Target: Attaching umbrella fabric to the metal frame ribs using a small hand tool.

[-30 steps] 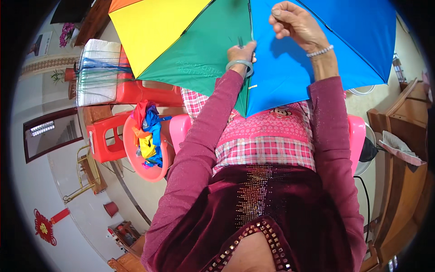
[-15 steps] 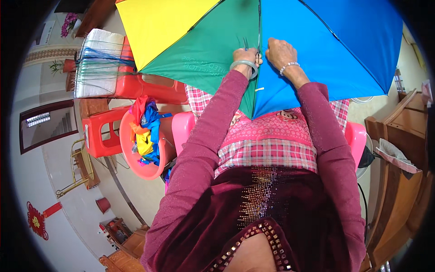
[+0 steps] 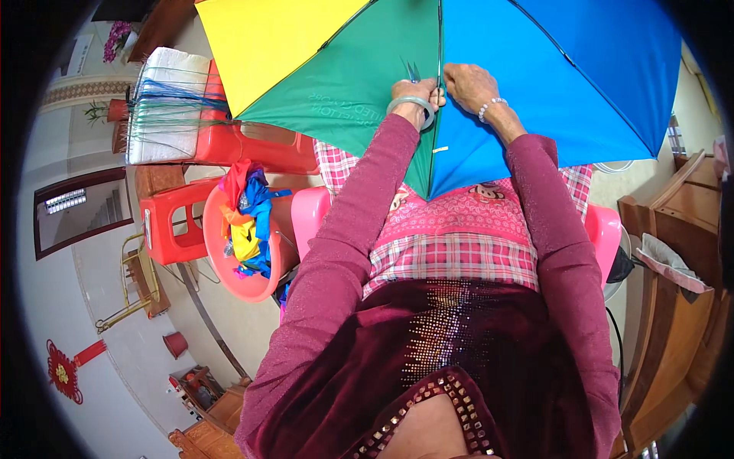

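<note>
An open umbrella (image 3: 535, 99) with yellow, green and blue panels spreads over my lap, its inner side and thin dark ribs facing me. My left hand (image 3: 413, 93) is closed at the seam between the green and blue panels, beside the middle rib (image 3: 440, 42). Out of that fist stick the two pointed blades of small thread snips (image 3: 413, 71). On the blue side, my right hand (image 3: 472, 86) has its fingers curled together close to the same rib. Whatever its fingertips pinch is too small to make out. A small white tag (image 3: 440, 150) lies on the seam below.
At left, a pink bucket (image 3: 216, 252) holds crumpled colourful cloth (image 3: 248, 222). Behind it are red plastic stools (image 3: 164, 229) and a white foam block (image 3: 164, 138) wound with blue and green threads. Wooden furniture (image 3: 665, 321) stands at right.
My right hand has shifted slightly left, toward the middle rib, and its wrist has turned. The left hand stays almost in place, still with the snips.
</note>
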Tool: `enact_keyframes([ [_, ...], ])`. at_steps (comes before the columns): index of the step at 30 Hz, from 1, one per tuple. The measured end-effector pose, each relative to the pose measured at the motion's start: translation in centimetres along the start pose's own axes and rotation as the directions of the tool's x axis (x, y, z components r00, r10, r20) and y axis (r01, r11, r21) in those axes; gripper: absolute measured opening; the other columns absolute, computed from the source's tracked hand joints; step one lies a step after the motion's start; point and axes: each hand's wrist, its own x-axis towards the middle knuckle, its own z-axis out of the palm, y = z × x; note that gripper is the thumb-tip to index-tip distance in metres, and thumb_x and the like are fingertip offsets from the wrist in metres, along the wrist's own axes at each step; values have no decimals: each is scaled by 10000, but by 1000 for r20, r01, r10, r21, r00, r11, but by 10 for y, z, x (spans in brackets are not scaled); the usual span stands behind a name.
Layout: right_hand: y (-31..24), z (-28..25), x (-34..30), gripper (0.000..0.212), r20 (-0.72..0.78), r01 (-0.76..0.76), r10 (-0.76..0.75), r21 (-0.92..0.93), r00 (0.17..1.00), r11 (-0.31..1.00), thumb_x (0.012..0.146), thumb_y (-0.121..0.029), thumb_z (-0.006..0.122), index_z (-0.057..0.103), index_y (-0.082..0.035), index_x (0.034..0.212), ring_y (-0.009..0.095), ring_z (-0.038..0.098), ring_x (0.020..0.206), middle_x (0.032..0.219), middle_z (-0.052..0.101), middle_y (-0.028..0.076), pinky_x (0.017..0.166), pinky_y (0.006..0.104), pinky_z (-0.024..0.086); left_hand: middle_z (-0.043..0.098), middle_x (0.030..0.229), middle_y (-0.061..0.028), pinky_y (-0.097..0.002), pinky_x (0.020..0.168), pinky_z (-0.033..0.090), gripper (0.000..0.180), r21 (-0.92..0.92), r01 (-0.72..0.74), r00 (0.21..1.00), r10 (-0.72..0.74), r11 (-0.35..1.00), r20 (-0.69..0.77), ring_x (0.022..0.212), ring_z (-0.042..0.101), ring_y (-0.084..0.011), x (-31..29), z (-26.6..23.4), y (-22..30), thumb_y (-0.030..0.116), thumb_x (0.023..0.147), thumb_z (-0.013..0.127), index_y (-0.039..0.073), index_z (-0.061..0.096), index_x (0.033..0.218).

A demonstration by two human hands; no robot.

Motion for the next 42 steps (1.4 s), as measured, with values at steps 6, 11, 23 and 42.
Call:
enact_keyframes([
  [6,14,7,4,163,-62,73,-71,31,996,997,777,-172,464,590,-77,815,334,571,763,799,603,155,629,430,445,561,599,-142,-251,327,373,124,9,3,1000,-3,1000,-15,422,522,-186,3,6,-3,20,779,523,-62,496,690],
  [11,12,1,4,131,-25,-5,8,120,1000,993,731,-149,515,584,-68,807,336,568,780,804,600,162,645,420,446,543,616,-172,-270,297,364,124,-70,-100,987,91,992,-131,382,504,-209,7,7,-14,7,791,464,-106,415,792],
  [23,18,-16,-7,145,69,-161,150,196,986,967,693,-128,557,585,-62,819,323,575,807,824,607,157,672,399,454,561,723,-226,-288,350,446,181,-139,-73,993,59,988,-101,491,571,-260,1,7,-9,35,833,418,-143,397,856],
  [42,30,-17,-6,129,-25,-73,86,327,996,942,718,-147,535,581,-45,781,348,573,747,762,598,175,657,406,454,576,727,-143,-232,424,435,149,-29,14,976,-7,999,218,564,557,-186,8,4,-8,94,831,507,-52,504,798],
])
